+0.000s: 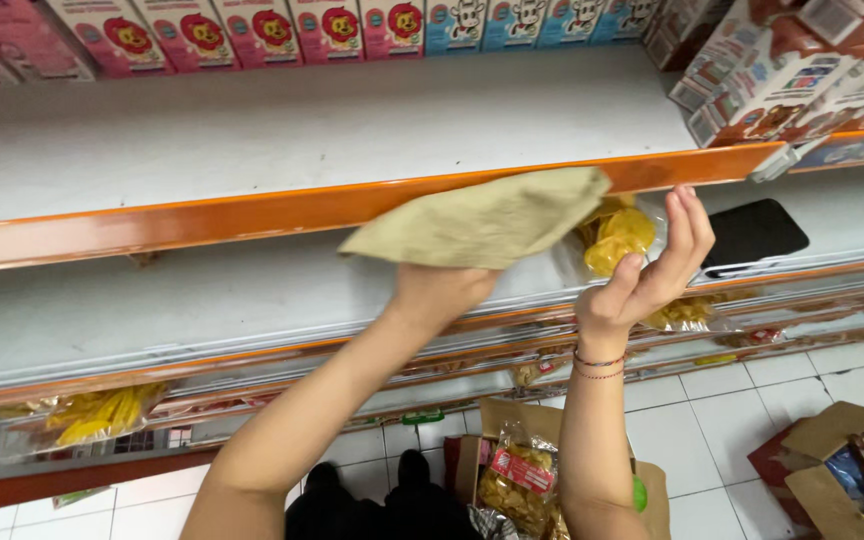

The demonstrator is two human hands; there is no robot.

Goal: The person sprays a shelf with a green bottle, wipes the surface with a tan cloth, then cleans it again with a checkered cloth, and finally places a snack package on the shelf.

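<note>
My left hand (pixel 439 290) grips a beige cloth (pixel 482 222) and holds it up in front of the middle white shelf (pixel 202 300). My right hand (pixel 652 265) holds a clear bag of yellow chips (pixel 617 235) just to the right of the cloth, lifted above that shelf. The cloth hides part of the bag. A thin red bracelet circles my right wrist.
A black phone (pixel 752 232) lies on the shelf at right. Pink and blue cartons (pixel 332 28) line the top shelf, brown cartons (pixel 782 70) at upper right. More chip bags (pixel 102 412) sit lower. Open cardboard boxes (pixel 842 470) and snack bags (pixel 517 480) stand on the tiled floor.
</note>
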